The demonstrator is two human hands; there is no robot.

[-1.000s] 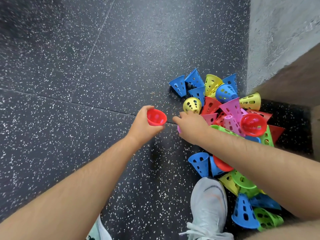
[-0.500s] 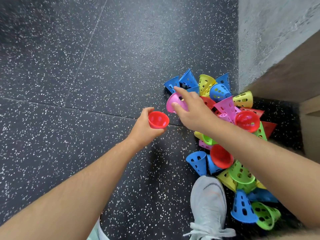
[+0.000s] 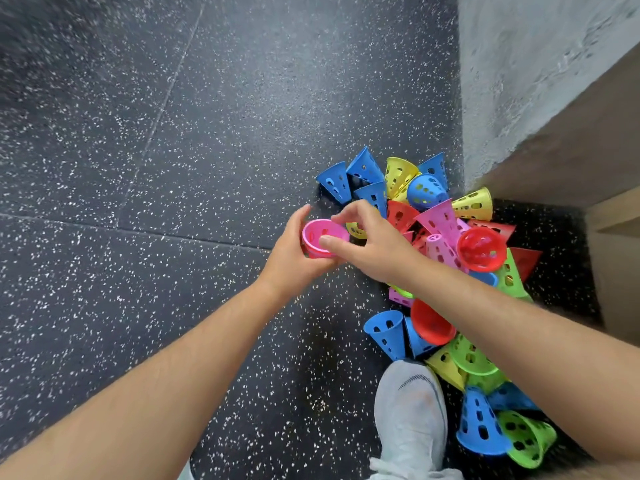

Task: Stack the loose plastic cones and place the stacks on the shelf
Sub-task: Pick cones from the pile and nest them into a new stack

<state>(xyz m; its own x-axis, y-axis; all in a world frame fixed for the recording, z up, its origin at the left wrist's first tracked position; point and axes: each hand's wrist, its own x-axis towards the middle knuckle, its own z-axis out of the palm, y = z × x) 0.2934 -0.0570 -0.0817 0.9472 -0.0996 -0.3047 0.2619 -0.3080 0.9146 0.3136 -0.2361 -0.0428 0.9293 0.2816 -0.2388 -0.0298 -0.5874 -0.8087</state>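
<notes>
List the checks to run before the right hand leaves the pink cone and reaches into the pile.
1. Pink cone nested mouth up in the red cone: ok.
2. Pink cone pushed fully down: cannot tell, the hands cover the sides.
3. Left hand grips the stack: ok.
4. Right hand free: not ok, its thumb and fingers pinch the pink rim.
5. Loose cones waiting in the pile beside the right hand: ok.
</notes>
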